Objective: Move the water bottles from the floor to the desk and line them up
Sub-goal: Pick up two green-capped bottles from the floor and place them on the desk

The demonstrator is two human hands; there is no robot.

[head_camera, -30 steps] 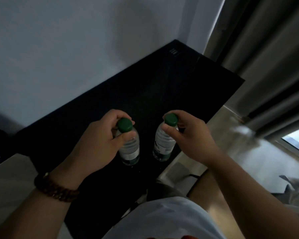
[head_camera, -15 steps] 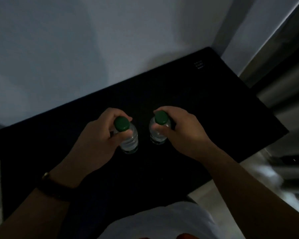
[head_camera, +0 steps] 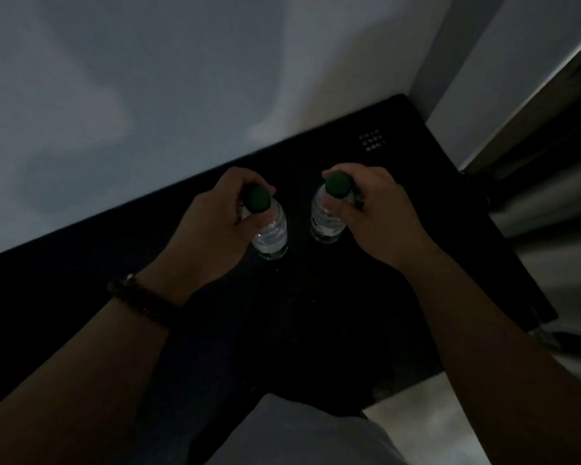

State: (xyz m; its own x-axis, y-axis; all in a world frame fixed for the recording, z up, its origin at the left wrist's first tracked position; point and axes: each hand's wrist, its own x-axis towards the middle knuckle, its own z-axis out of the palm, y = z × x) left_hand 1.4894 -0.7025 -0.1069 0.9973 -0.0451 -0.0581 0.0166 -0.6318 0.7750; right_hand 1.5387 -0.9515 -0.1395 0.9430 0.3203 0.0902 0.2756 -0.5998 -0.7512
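Observation:
Two clear water bottles with green caps are upright over the black desk (head_camera: pixel 399 270), near the wall. My left hand (head_camera: pixel 212 226) grips the left bottle (head_camera: pixel 270 233) round its neck, just under the cap. My right hand (head_camera: pixel 376 213) grips the right bottle (head_camera: pixel 326 223) the same way. The bottles are side by side, a small gap between them. In the dim light I cannot tell whether their bases touch the desk.
A grey-white wall (head_camera: pixel 182 95) runs behind the desk. A small printed label (head_camera: pixel 372 142) sits at the desk's far right corner. Curtains (head_camera: pixel 557 196) hang at the right, and pale floor (head_camera: pixel 426 427) shows at the lower right.
Both hands have carried the bottles further over the desk toward the wall. The view has swung left and the scene has grown darker.

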